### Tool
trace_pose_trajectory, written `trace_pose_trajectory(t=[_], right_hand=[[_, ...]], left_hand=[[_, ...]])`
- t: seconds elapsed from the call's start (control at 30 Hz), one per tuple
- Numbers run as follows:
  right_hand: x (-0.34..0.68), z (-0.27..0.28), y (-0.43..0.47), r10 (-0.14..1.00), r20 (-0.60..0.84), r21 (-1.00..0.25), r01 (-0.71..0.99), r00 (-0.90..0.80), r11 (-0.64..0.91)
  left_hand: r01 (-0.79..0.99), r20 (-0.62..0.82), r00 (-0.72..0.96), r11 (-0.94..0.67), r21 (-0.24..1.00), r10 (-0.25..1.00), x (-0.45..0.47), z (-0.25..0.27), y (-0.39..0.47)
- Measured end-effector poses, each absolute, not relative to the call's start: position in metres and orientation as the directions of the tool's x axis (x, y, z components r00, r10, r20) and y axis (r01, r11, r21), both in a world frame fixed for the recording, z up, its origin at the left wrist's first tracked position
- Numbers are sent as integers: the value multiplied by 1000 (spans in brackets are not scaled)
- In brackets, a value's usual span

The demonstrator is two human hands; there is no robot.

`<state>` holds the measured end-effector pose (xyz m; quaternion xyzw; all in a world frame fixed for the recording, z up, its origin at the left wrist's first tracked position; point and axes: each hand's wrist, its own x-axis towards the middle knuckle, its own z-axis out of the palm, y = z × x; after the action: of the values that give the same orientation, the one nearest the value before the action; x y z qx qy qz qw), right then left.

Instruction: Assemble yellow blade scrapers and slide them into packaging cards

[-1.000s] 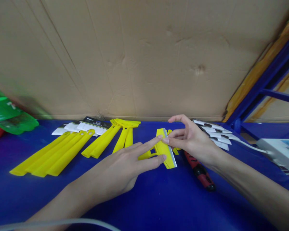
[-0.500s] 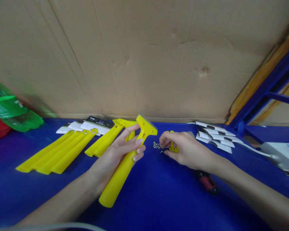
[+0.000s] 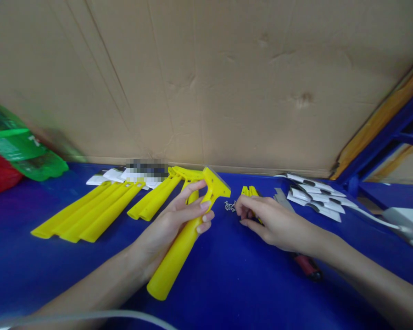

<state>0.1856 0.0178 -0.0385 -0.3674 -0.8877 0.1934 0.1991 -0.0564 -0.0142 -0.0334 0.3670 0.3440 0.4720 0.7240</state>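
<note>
My left hand (image 3: 189, 208) is wrapped round the neck of a yellow scraper (image 3: 174, 263). It tilts, its head with a grey blade edge up and right, its handle end down towards me. Over the table, my right hand (image 3: 265, 217) has curled fingers, thumb and forefinger close together; whatever may be between them is too small to make out. Just left of those fingertips lies a little heap of silver screws (image 3: 230, 206). Yellow plastic pieces (image 3: 249, 190) lie behind the right hand, partly covered by it. Under my right forearm a red and black screwdriver handle (image 3: 308, 266) sticks out.
Several yellow handles (image 3: 89, 211) lie at left, more yellow scraper parts (image 3: 154, 197) beside them. White packets (image 3: 315, 197) are stacked at right, near flat grey blades (image 3: 284, 200). A green bottle (image 3: 24, 146) stands far left. A white cable (image 3: 124, 314) crosses the near edge. Cardboard (image 3: 209, 82) backs the blue table.
The view has shifted slightly, so most things sit further right. My right hand has drawn slightly away from the screws, its fingers more closed. My left hand keeps its hold on the scraper.
</note>
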Motion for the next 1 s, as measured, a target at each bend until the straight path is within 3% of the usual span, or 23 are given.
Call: trace_pose_trajectory(t=[0.1, 0.27, 0.4, 0.63, 0.87, 1.0], right_hand=[[189, -35, 14, 762, 250, -531, 574, -597, 624], [190, -34, 14, 809, 438, -645, 491, -392, 586], [186, -34, 11, 776, 487, -615, 473, -401, 631], [188, -31, 9, 725, 514, -553, 470, -458, 688], [198, -33, 22, 795, 427, -773, 282, -430, 568], [198, -34, 23, 811, 387, -822, 235, -438, 519]], left_hand=[[-437, -138, 350, 292, 851, 926, -54, -38, -14], [-410, -134, 421, 320, 854, 897, -51, -37, -18], [-379, -145, 498, 364, 851, 855, -49, -33, -21], [-331, -149, 571, 392, 858, 808, -53, -29, -19], [-295, -164, 628, 428, 855, 761, -56, -25, -20], [-292, -184, 631, 450, 844, 754, -57, -23, -21]])
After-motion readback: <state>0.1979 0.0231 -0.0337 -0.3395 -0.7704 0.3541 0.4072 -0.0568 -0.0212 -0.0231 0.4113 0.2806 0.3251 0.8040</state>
